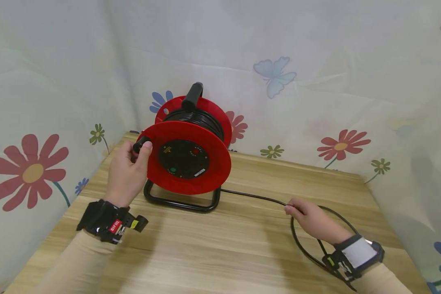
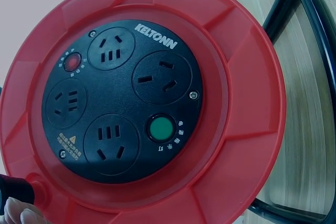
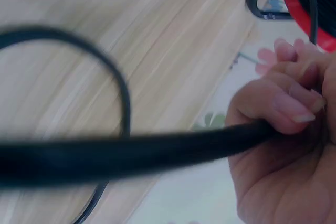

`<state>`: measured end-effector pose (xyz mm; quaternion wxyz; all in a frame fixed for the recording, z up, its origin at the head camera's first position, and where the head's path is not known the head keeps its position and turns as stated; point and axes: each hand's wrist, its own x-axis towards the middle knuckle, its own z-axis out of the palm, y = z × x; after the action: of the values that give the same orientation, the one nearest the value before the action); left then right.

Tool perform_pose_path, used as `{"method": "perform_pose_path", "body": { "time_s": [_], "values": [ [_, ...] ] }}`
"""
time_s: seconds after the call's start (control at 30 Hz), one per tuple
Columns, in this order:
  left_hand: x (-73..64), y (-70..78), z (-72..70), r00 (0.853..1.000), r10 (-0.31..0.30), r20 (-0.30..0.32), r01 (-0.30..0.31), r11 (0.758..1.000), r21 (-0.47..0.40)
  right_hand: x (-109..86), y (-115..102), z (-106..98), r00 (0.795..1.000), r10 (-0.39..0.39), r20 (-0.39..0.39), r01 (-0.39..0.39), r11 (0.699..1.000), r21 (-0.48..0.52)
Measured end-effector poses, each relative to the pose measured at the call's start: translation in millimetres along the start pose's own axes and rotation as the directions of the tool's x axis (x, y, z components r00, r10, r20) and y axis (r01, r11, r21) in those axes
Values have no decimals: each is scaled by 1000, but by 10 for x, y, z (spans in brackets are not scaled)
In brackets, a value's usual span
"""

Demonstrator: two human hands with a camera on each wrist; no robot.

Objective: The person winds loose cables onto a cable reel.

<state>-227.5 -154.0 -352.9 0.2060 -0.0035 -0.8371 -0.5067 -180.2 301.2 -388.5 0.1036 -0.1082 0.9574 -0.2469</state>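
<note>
A red cable reel (image 1: 189,179) with black cable wound on its drum stands on a black tube frame (image 1: 183,206). My left hand (image 1: 126,171) grips the small black crank knob (image 1: 141,143) at the left edge of the reel's front disc. In the left wrist view the black socket panel (image 2: 123,100) shows several outlets, a red button and a green light. My right hand (image 1: 314,220) holds the black cable (image 1: 255,197) to the right of the reel, its fingers curled round it. From there a loose loop of cable trails past my right wrist.
Under the reel lies a wood-grain table (image 1: 220,253). A pale cloth printed with flowers and a blue butterfly (image 1: 275,76) hangs behind it and along the sides. The reel's black carrying handle (image 1: 192,96) sticks up on top.
</note>
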Motion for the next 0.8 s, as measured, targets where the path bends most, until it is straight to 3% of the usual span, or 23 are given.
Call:
{"method": "perform_pose_path", "body": {
  "time_s": [0.17,0.33,0.47,0.8],
  "values": [
    [5,-3,-4,1000,-12,-3,12,1000,9,-288,215,-233,996,84,5,-84,996,-29],
    [10,-11,-12,1000,-8,-9,8,1000,13,-480,515,-398,989,91,-117,-106,986,-131],
    [9,-18,-24,1000,-2,-17,2,1000,14,-484,655,-401,977,64,-201,-102,978,-184],
    [29,47,11,999,37,-12,-37,999,10,-358,802,-295,971,34,-235,-84,975,-204]
  ]
}}
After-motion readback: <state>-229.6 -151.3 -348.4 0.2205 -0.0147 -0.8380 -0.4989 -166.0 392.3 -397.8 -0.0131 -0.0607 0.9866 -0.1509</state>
